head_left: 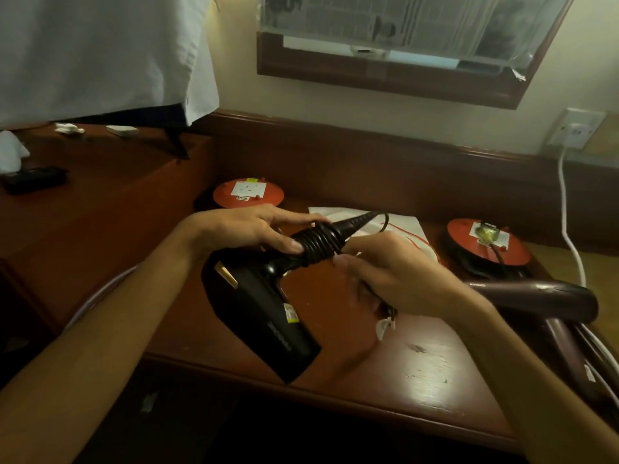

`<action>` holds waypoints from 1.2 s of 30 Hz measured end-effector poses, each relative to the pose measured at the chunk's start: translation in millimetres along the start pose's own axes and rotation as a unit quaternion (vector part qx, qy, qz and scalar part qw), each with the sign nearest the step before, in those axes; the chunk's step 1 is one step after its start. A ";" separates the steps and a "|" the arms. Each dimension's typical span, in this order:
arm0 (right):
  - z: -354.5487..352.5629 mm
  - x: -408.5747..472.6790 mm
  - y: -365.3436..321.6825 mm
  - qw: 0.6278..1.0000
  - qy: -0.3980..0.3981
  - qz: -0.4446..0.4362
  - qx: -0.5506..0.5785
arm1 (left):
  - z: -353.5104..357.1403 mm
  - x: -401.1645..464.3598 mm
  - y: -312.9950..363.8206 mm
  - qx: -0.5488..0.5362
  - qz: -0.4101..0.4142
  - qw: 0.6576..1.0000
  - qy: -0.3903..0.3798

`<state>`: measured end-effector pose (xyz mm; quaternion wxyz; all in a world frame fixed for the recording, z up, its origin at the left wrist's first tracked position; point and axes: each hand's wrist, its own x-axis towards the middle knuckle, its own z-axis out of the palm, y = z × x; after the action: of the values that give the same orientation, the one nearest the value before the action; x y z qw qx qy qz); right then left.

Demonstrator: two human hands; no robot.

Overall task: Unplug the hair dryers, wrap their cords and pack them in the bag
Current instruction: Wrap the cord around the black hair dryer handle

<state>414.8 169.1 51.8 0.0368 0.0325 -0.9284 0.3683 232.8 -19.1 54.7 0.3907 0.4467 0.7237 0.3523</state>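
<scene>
Above the middle of the wooden bench (418,370), I hold the black hair dryer (264,313) with its barrel pointing down toward me and its handle slanting up and away. My left hand (248,229) lies along the far side of the handle, its fingers (294,219) nearly straight and the thumb pressed on the coils of black cord (318,242) already wound round the handle. My right hand (395,272), just right of the coils, has its fingers curled about the loose run of that cord; the cord loops out past the handle's far end and passes down under my palm. A small white tag (385,326) hangs below that hand.

Right of the black hair dryer, near the bench's right edge, lies a second, maroon hair dryer (549,299). Its cord leads back to an orange cord reel (485,246) with a plug seated in its socket. Beyond the black hair dryer's handle, against the back panel, stands another orange cord reel (249,192), its white socket bare. A white sheet of paper (405,226) lies between the two reels, partly under my hands. A white cable (566,216) runs down from a wall outlet (576,128) at the far right.
</scene>
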 end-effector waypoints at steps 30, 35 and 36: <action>-20.3 33.8 21.5 0.980 -0.098 0.024 -0.171 | 7.3 15.0 -7.3 -0.025 -0.019 0.993 -0.113; -16.2 29.0 32.2 0.989 -0.048 -0.002 -0.139 | -1.0 16.6 -16.0 -0.039 -0.027 0.991 -0.123; -15.3 29.5 34.0 0.991 -0.037 -0.011 -0.130 | -1.4 18.4 -14.7 -0.029 -0.039 0.992 -0.119</action>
<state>383.2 203.3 42.5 0.0103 0.0512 -0.9688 0.2425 220.7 -7.5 38.1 0.5004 0.4452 0.6783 0.3022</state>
